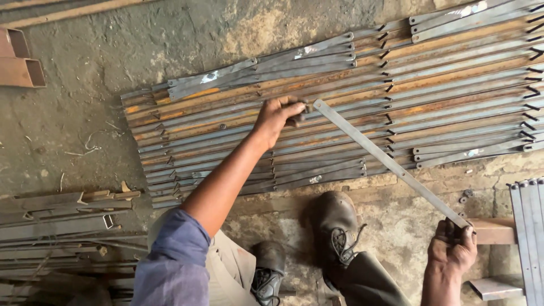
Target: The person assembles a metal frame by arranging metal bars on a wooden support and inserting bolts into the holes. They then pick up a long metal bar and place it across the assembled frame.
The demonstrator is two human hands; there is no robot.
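One long flat steel strip point(391, 164), likely stiff, light, sharp-edged; right hand point(453, 249) fisted around its lower-right end, left hand point(277, 116) curled, pressing mid-frame on rusty strip pile point(340, 85).

Rusty square tubes point(21, 59) top left, worn leather shoes point(334, 229), concrete floor point(79, 124).

Bare concrete floor point(113, 85) open at left, stacked steel strips point(340, 113) crowding centre (rusty), scrap pile point(56, 226) lower left
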